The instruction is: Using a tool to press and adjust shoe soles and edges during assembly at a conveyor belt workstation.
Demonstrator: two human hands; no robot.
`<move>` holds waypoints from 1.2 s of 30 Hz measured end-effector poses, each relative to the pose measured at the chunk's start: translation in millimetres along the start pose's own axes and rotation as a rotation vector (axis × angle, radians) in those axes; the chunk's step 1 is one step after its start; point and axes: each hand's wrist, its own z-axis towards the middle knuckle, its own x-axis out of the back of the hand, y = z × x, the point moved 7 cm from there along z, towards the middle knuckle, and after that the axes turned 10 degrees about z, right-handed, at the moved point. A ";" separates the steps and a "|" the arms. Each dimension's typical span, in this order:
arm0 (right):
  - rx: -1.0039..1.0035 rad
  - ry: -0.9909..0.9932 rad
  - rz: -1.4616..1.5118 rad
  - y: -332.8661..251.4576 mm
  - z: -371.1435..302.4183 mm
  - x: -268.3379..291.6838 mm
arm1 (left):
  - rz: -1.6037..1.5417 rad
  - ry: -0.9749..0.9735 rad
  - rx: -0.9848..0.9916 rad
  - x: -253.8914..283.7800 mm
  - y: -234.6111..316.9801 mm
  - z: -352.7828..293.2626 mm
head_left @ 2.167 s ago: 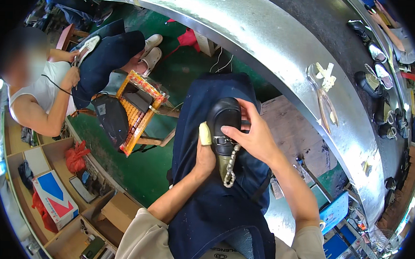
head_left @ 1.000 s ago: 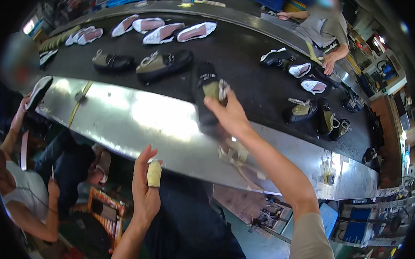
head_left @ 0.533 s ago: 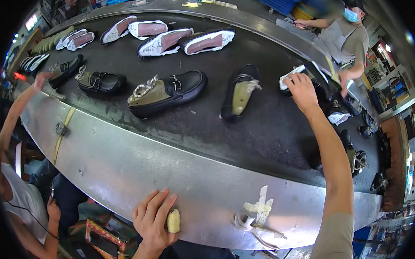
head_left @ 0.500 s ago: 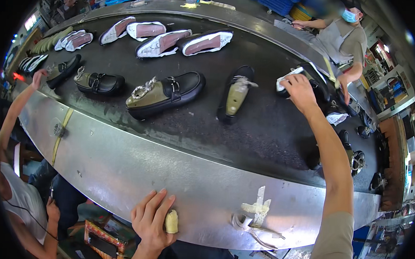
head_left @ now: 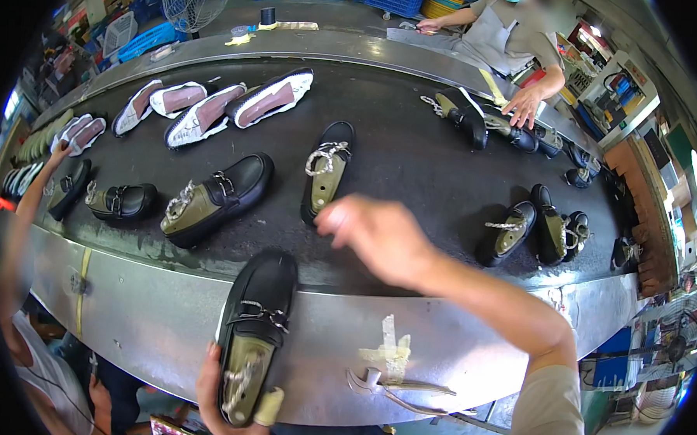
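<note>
A black loafer with an olive heel part [head_left: 261, 295], a metal trim on its strap and a pale rope at the heel is gripped in my left hand [head_left: 214, 402], over the metal table edge. A yellow wrap [head_left: 270, 407] covers a digit of that hand beside the shoe's heel. Motion smears my right hand [head_left: 379, 236]; it hovers above the near side of the dark belt, its fingers close to the heel of another black and olive loafer [head_left: 327, 170] with a rope bow. Nothing shows clearly in the right hand.
Several black and olive loafers [head_left: 218, 200] and shoes with white linings [head_left: 272, 97] stand on the dark belt [head_left: 399, 126]. Pincers [head_left: 372, 383] lie on the metal ledge [head_left: 158, 306]. Across the belt, a co-worker's hand [head_left: 524, 105] touches shoes; another person's arm reaches in at left.
My left hand, bare of any shoe before, now holds a loafer. My right hand has come back from the shoes at far right toward the middle. The view has shifted.
</note>
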 end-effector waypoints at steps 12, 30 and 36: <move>-0.604 1.004 -0.780 238.4 26.2 296.8 | 0.192 0.268 -0.107 30.4 -51.2 -36.4; 0.258 0.161 0.543 -123.4 -86.3 -87.8 | -0.313 0.264 0.350 76.9 -14.7 -76.9; 0.050 -0.372 0.431 -87.8 -173.1 -261.2 | -1.208 0.192 1.213 8.0 9.5 -203.3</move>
